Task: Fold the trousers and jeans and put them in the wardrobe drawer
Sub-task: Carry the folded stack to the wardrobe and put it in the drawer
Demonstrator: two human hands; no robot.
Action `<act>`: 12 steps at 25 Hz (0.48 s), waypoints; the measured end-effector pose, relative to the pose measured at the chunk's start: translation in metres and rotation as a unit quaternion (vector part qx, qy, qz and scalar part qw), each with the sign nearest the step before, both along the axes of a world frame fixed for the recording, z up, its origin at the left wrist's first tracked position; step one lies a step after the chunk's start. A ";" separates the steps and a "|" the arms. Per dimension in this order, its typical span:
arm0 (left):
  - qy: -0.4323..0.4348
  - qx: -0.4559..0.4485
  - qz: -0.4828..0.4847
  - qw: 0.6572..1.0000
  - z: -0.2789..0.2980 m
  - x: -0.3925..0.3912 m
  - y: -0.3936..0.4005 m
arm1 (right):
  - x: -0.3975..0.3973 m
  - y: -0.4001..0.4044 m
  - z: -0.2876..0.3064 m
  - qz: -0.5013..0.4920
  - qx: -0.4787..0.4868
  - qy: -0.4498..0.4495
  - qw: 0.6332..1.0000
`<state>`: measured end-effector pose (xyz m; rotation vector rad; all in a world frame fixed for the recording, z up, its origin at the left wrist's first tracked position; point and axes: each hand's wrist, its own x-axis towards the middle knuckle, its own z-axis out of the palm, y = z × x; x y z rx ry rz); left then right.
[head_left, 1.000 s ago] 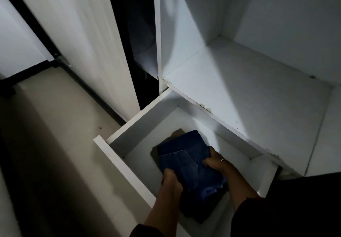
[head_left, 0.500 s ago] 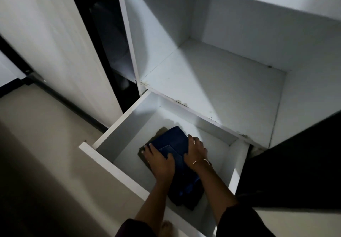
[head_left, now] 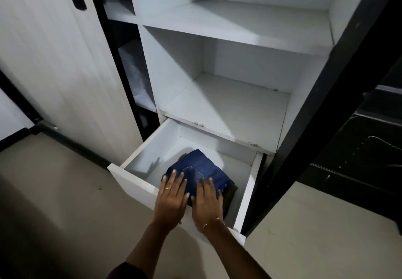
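Note:
Folded blue jeans point(head_left: 203, 167) lie in the pulled-out white wardrobe drawer point(head_left: 248, 194), on top of a darker folded garment point(head_left: 231, 194) whose edge shows at the right. My left hand point(head_left: 171, 198) and my right hand point(head_left: 206, 202) lie side by side over the near end of the jeans, fingers straight and spread, palms down. Whether the palms press the cloth or hover just above it I cannot tell.
White shelves point(head_left: 228, 109) stand directly above the drawer. A white wardrobe door point(head_left: 61, 67) with a black handle stands at the left, a black door edge point(head_left: 315, 126) at the right. Beige floor point(head_left: 54, 202) lies in front.
A second ago both hands gripped the jeans' sides while setting them down. They let go and flattened on top, then slid toward the near end; my head lifted, showing more shelves.

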<state>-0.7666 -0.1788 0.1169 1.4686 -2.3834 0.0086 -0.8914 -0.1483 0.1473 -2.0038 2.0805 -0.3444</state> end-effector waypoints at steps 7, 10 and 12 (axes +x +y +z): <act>-0.019 -0.041 -0.093 0.995 -0.026 0.041 -0.009 | 0.025 0.023 -0.039 0.036 -0.074 0.133 0.988; -0.018 -0.071 -0.118 0.990 -0.034 0.044 -0.017 | 0.033 0.017 -0.049 0.019 -0.075 0.142 0.987; -0.001 -0.074 -0.137 0.988 -0.043 0.046 -0.030 | 0.034 0.007 -0.055 0.004 -0.089 0.160 0.983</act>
